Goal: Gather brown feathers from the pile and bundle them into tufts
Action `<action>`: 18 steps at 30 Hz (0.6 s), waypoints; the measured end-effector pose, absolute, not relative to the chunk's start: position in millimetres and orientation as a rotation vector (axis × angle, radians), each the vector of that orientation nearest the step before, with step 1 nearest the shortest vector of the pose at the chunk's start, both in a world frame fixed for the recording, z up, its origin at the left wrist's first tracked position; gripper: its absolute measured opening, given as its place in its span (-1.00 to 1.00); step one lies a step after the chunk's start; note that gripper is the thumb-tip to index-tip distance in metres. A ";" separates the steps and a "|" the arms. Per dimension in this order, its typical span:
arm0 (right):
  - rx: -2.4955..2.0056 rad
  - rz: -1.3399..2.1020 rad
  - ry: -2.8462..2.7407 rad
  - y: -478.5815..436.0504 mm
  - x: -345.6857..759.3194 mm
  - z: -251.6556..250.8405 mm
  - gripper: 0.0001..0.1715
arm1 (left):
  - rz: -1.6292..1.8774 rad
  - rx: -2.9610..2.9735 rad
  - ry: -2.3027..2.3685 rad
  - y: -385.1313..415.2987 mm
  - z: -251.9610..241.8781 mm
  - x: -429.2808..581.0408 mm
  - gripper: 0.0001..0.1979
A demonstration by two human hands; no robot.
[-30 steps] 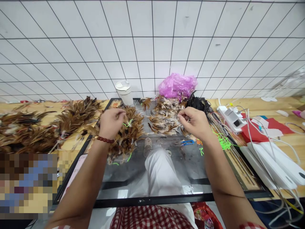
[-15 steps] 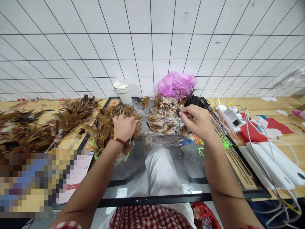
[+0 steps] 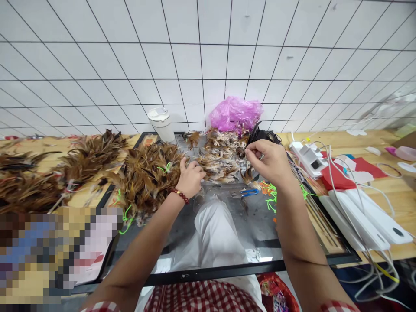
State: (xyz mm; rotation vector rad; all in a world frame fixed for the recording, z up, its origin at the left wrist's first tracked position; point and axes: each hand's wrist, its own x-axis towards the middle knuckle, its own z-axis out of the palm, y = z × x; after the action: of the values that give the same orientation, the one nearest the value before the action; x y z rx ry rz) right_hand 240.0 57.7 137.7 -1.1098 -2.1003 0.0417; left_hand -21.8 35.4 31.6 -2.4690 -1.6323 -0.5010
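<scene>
Brown feathers (image 3: 147, 173) lie in a wide pile on the left of the dark glass panel (image 3: 162, 242), with green ties among them. My left hand (image 3: 191, 177), a beaded bracelet at its wrist, is at the right edge of that pile, fingers apart and holding nothing. Paler feathers (image 3: 219, 156) are spread in rows at the middle back. My right hand (image 3: 268, 160) is just right of these, thumb and index finger pinched together; whatever lies between them is too small to make out. Blue thread snips (image 3: 248, 193) rest on the glass below it.
A white lidded cup (image 3: 161, 125) and a pink plastic bag (image 3: 236, 113) stand by the tiled wall. More feathers (image 3: 92, 158) lie on the left. At the right are a power strip (image 3: 308, 159), white devices (image 3: 367, 219), cables and red cloth (image 3: 367, 168).
My left hand has moved right, off the brown feather pile, uncovering a green tie there. My right hand stays pinched near the pale feathers. The view has shifted slightly.
</scene>
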 end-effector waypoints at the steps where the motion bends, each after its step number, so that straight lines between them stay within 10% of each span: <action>1: -1.105 0.063 -2.119 58.5 240.1 137.7 -0.82 | -0.498 -2.467 -1.658 37.3 26.9 -22.0 -0.66; 9: -0.606 0.820 -2.717 54.3 172.9 81.2 -0.69 | -0.972 -2.362 -2.012 22.8 8.5 -20.3 -0.47; 18: -1.159 0.592 -2.553 97.1 170.4 23.3 -0.57 | -1.115 -2.500 -2.108 78.4 -9.8 -1.0 -0.38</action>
State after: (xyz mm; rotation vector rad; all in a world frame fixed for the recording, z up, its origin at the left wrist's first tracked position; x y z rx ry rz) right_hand 170.4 97.1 23.3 -1.1589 -2.5529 0.5924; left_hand -1.0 78.4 -9.8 -2.5004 -2.1085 -1.1151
